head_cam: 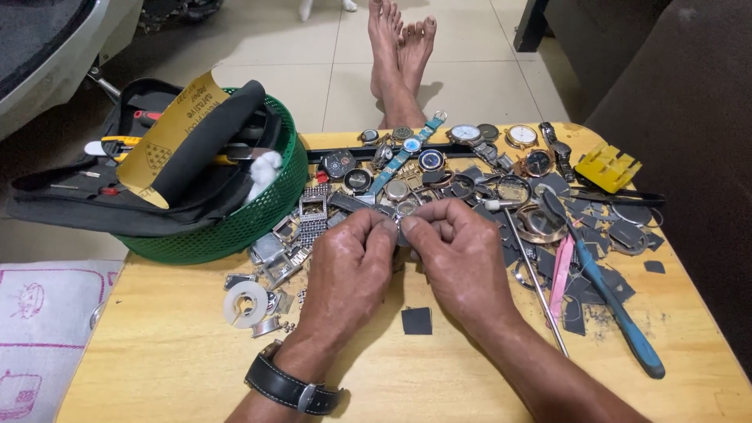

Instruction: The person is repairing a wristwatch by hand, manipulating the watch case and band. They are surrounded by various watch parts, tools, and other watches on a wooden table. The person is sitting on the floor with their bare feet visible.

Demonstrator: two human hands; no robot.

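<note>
My left hand (350, 262) and my right hand (457, 254) meet over the middle of a low wooden table (180, 368). Together they pinch a small round metal watch case (406, 210) between thumbs and fingertips; most of it is hidden by the fingers. A black-strapped wristwatch (291, 385) sits on my left wrist. Just beyond the hands lies a heap of watches, cases and straps (439, 168). A small dark square piece (416, 320) lies on the table between my forearms.
A green mesh basket (258, 215) holding a black tool pouch and yellow sandpaper stands at the left. A blue-handled tool (619, 313), a pink tool (561, 276), a thin metal rod (536, 282) and a yellow holder (607, 167) lie right. A white tape roll (245, 303) sits left. My bare feet (399, 47) rest beyond.
</note>
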